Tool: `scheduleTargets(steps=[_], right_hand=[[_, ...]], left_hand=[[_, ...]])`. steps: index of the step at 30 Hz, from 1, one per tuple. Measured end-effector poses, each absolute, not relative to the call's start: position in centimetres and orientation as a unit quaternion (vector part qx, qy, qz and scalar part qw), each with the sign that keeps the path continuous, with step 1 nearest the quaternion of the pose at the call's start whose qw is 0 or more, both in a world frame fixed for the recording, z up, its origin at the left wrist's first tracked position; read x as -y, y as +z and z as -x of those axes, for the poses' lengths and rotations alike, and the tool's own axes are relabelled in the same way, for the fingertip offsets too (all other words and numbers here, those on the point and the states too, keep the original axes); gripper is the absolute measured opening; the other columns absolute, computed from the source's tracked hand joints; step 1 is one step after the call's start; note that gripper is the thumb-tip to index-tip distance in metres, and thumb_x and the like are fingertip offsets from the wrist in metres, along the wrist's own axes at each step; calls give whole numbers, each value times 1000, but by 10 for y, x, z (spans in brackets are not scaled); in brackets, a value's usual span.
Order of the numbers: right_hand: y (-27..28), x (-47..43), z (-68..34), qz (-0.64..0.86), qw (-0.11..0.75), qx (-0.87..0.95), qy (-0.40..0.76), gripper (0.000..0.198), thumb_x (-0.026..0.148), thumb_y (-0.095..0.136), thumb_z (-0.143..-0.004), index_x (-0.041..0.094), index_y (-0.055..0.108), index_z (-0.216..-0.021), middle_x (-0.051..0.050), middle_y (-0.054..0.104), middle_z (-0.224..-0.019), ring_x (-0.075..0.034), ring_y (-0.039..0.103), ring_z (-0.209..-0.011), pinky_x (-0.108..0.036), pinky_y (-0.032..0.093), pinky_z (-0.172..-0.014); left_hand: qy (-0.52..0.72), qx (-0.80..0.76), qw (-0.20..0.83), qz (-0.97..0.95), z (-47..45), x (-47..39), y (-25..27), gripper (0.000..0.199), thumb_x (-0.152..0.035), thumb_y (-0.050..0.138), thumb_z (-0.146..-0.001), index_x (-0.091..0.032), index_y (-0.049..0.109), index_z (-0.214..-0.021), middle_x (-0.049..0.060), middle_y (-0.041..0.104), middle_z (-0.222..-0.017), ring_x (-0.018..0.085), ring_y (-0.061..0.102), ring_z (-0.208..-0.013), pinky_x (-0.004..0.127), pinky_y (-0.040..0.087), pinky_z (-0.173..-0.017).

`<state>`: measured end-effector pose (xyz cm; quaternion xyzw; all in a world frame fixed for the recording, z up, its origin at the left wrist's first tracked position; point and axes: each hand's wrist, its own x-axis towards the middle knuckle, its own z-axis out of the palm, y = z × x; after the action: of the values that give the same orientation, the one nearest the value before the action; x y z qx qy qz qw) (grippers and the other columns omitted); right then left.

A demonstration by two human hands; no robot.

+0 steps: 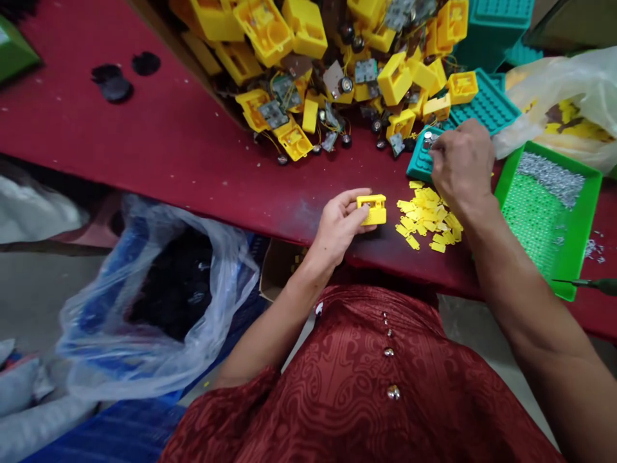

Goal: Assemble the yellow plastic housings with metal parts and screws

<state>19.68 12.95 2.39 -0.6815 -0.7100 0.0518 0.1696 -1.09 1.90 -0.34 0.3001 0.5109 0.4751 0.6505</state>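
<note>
My left hand (341, 222) grips a small yellow plastic housing (378, 211) over the front of the table, its open recess showing. Farther right, my right hand (461, 161) reaches down to a teal ridged tray (420, 164) that holds shiny round button cells (428, 139). Its thumb and fingers are pinched together beside those cells; whatever lies between the fingertips is hidden. Between my two hands, a loose pile of flat yellow plastic covers (429, 215) lies on the red tabletop.
Yellow housings with circuit boards and wired round parts (308, 90) spread across the back. A green basket (535, 225) of small metal screws stands at right, with a screwdriver (583, 283) over its edge. A plastic-lined blue crate (159, 289) with black pieces stands lower left.
</note>
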Motion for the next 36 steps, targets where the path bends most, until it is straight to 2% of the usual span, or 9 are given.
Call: scheduleTargets(steps=[3, 6, 9, 12, 17, 22, 28, 32, 36], right_hand=[[31, -93, -185, 596, 281, 747, 87, 6, 14, 72, -93, 16, 78, -96, -13, 70, -110, -25, 63, -114, -44, 49, -107], [26, -55, -168, 517, 381, 740, 201, 6, 17, 72, -93, 18, 77, -90, -6, 68, -95, -17, 63, -91, -33, 55, -87], [13, -34, -153, 505, 439, 679, 301, 6, 18, 73, -89, 16, 78, -86, -3, 67, -86, -11, 58, -76, -26, 49, -71], [4, -31, -148, 512, 471, 642, 323, 6, 16, 74, -85, 16, 77, -80, -2, 66, -81, -10, 57, -74, -24, 45, -68], [-1, -30, -152, 531, 452, 650, 303, 9, 19, 70, -84, 16, 72, -75, -2, 64, -78, -11, 55, -73, -26, 43, -70], [1, -32, -159, 548, 396, 697, 239, 7, 20, 65, -81, 18, 60, -77, -3, 62, -84, -14, 55, -79, -29, 43, -75], [9, -41, -181, 608, 336, 638, 333, 37, 37, 87, -70, 19, 59, -86, 0, 62, -82, -13, 53, -72, -28, 41, -68], [15, -30, -186, 537, 310, 609, 495, 47, 59, 81, -77, 15, 74, -93, -6, 72, -89, -14, 59, -75, -27, 45, -68], [18, -22, -186, 512, 320, 581, 546, 48, 60, 81, -79, 13, 78, -92, -6, 74, -88, -13, 58, -74, -25, 44, -67]], left_hand=[[485, -504, 647, -303, 10, -19, -4, 38, -19, 73, -83, -13, 69, -120, 9, 82, -111, 19, 80, -93, 28, 67, -78], [489, -490, 648, -317, 6, -18, -6, 43, -19, 77, -80, -14, 68, -122, 10, 83, -118, 22, 81, -102, 30, 68, -84], [500, -472, 648, -327, 2, -16, -8, 42, -18, 78, -82, -15, 66, -122, 11, 83, -119, 22, 81, -105, 31, 68, -88], [511, -459, 640, -344, -2, -13, -11, 39, -17, 76, -85, -15, 65, -123, 12, 82, -123, 22, 81, -112, 34, 68, -97], [525, -484, 584, -386, -12, -8, -19, 40, -15, 74, -87, -16, 65, -126, 13, 82, -127, 22, 80, -117, 34, 65, -103], [512, -531, 496, -458, -18, -1, -20, 43, -15, 72, -88, -18, 67, -130, 12, 82, -130, 20, 80, -114, 31, 66, -96], [502, -440, 618, -415, -8, -3, -15, 43, -25, 80, -88, -18, 65, -127, 11, 83, -127, 22, 81, -117, 33, 65, -102], [502, -398, 671, -373, -5, -7, -10, 51, -33, 91, -82, -19, 67, -125, 10, 85, -121, 22, 82, -114, 33, 62, -106], [503, -387, 686, -356, -8, -8, -5, 51, -35, 93, -81, -20, 70, -125, 8, 86, -120, 22, 81, -114, 32, 63, -105]])
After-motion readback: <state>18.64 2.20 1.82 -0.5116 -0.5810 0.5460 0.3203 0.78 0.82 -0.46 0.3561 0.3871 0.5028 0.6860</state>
